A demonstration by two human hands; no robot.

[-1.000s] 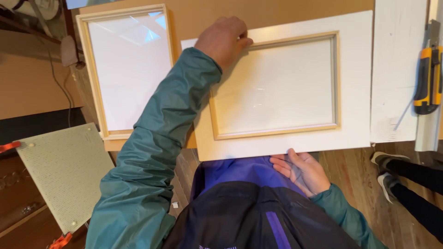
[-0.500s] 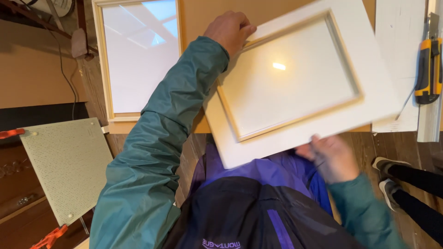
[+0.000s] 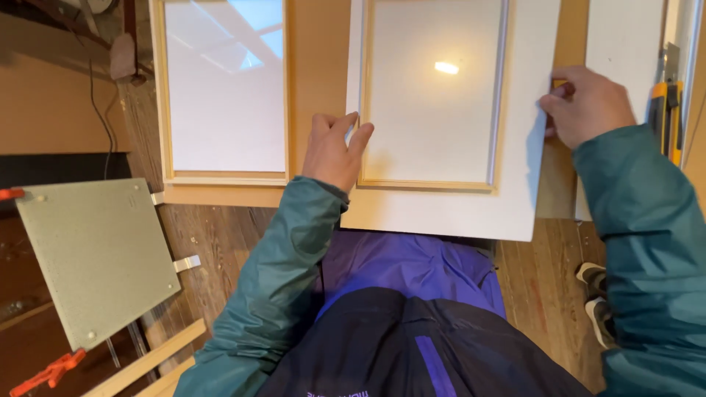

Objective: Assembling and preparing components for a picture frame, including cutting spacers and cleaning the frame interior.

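A worn plank floor (image 3: 548, 294) runs under the view, with a brown tabletop (image 3: 316, 73) spreading above it. Nearest, at the lower left, a pale green perforated panel (image 3: 95, 257) sits tilted with an orange clamp (image 3: 48, 371) below it; two shoes (image 3: 599, 301) show on the planks at the lower right.

The left hand (image 3: 334, 151) comes up out of a teal sleeve (image 3: 272, 294), palm down and fingers spread flat, lying on the left border of a white framed panel (image 3: 441, 110), with its fingertips at the wooden inner moulding. It presses rather than grips. The right hand (image 3: 588, 106) reaches in from the right with its arm bent, fingers curled and pinching the panel's right edge.

The white framed panel lies flat on the tabletop, long side running away from the person, its near edge overhanging the tabletop's front edge above the lap. Left of it, a strip of bare tabletop separates it from a second framed panel (image 3: 224, 88) with a light wood border. To the right, just past the right hand, lies a white board (image 3: 625, 44), and beyond that a yellow-and-black tool (image 3: 671, 110) at the far right edge, leaving little free room on that side.
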